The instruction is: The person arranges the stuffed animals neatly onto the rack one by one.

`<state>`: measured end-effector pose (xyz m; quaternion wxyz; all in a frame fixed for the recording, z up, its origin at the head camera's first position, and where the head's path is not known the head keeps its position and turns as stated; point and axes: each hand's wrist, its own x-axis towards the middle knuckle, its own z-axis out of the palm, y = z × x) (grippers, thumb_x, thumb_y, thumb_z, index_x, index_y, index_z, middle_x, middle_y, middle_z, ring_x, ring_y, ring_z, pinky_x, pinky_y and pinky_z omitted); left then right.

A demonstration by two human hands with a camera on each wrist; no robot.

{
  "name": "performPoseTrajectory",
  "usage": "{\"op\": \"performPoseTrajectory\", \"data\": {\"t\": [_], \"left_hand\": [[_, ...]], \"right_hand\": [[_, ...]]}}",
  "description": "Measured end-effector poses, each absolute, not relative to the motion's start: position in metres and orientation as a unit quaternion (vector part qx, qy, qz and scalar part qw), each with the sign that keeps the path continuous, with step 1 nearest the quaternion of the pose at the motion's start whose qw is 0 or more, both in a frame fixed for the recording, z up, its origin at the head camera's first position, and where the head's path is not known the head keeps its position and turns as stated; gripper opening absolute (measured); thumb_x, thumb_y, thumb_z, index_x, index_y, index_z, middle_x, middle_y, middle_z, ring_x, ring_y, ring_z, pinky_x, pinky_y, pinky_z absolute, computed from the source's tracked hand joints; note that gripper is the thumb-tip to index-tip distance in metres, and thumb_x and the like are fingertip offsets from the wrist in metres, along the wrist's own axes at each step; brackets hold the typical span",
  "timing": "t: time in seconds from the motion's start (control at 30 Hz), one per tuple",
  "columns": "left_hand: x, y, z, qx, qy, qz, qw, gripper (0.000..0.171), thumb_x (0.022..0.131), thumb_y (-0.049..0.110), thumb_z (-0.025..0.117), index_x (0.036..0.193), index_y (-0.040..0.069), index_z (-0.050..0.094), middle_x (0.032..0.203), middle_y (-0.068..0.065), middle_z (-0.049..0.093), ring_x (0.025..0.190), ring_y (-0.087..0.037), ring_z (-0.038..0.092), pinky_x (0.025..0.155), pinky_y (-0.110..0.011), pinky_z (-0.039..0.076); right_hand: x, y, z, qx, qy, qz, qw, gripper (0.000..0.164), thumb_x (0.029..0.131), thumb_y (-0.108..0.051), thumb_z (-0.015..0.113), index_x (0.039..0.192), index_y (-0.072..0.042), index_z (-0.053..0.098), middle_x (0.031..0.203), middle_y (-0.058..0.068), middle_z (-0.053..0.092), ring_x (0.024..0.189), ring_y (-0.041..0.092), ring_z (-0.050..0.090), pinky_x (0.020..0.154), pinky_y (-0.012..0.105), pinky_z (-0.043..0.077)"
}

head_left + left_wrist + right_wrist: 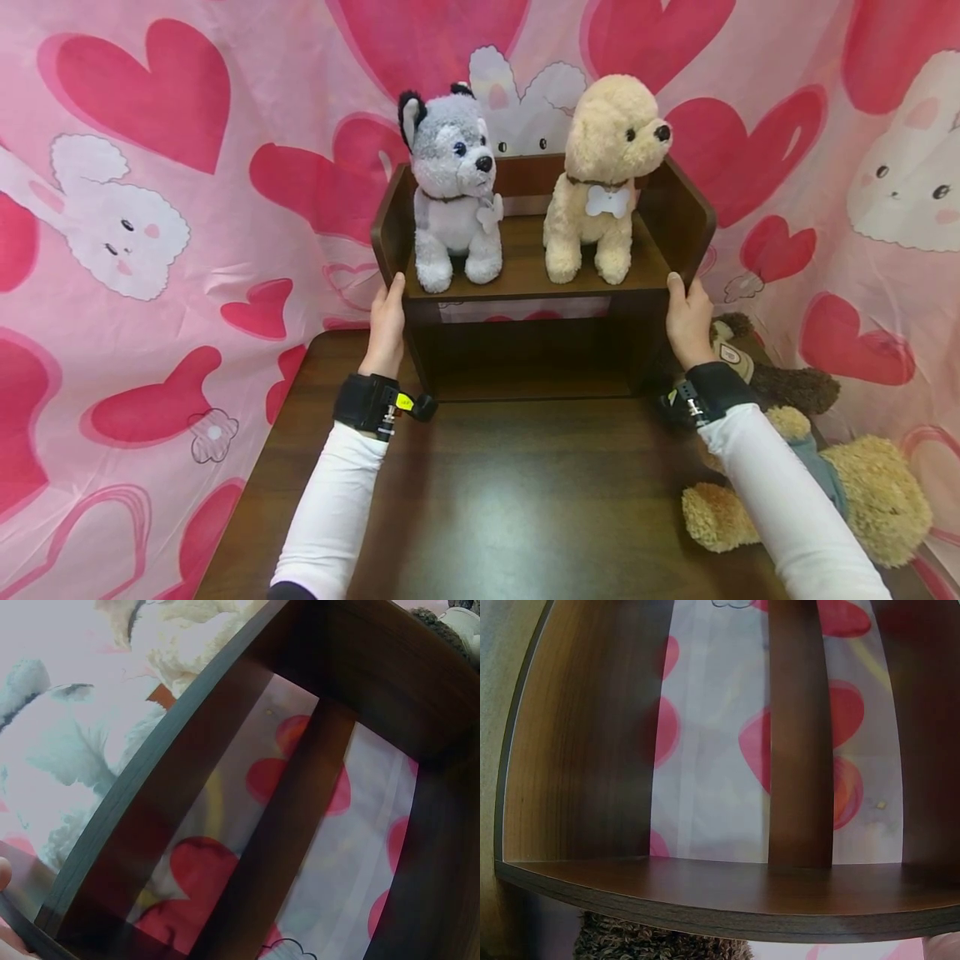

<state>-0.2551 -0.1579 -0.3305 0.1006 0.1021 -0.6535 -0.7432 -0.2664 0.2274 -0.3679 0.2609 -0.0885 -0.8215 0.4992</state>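
A small dark brown two-tier wooden shelf (525, 250) stands at the table's far side. On its upper board sit a grey and white plush husky (453, 221) at left and a cream plush puppy (592, 229) with a bone-shaped tag at right. My left hand (386, 327) grips the shelf's left side panel, thumb at its front edge. Around the right side panel, at about the same height, my right hand (688, 323) holds on. Both wrist views look into the lower compartment, where a back crossbar (289, 825) runs; only bits of the fingers show there.
The brown wooden table (517, 492) extends in front of the shelf. At the right lie a tan teddy bear (873, 492) in a blue-grey garment and a dark brown plush toy (795, 385). A pink heart-and-rabbit curtain (292, 75) hangs behind and along both sides.
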Motion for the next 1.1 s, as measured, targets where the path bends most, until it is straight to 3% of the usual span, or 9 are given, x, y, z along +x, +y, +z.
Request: {"op": "performPoseTrajectory", "data": {"t": [0.2,0.83,1.1], "left_hand": [[-0.255,-0.154,-0.333,0.110,-0.656,-0.739,0.106,0.054,0.097,0.030,0.041,0.143,0.008,0.027,0.148,-0.005,0.024,0.135,-0.016,0.019,0.110,-0.032,0.014],[-0.260,-0.156,-0.346,0.102,-0.681,-0.717,0.110,0.050,0.097,0.026,0.040,0.142,0.007,0.027,0.147,-0.006,0.027,0.134,-0.016,0.021,0.110,-0.033,0.016],[-0.260,-0.158,-0.347,0.095,-0.691,-0.708,0.113,0.049,0.098,0.024,0.039,0.141,0.004,0.029,0.146,-0.009,0.028,0.133,-0.019,0.023,0.109,-0.033,0.017]], "right_hand": [[-0.266,0.228,-0.368,-0.092,-0.824,0.495,0.259,0.048,0.095,-0.034,0.036,0.114,0.008,0.050,0.118,0.029,0.051,0.106,0.038,0.047,0.088,0.048,0.033],[-0.266,0.227,-0.367,-0.091,-0.825,0.492,0.263,0.046,0.095,-0.034,0.035,0.108,0.007,0.051,0.113,0.028,0.053,0.103,0.036,0.048,0.086,0.047,0.033],[-0.264,0.232,-0.364,-0.073,-0.840,0.489,0.226,0.049,0.096,-0.035,0.033,0.113,0.008,0.048,0.119,0.029,0.050,0.109,0.037,0.044,0.090,0.048,0.032]]}}
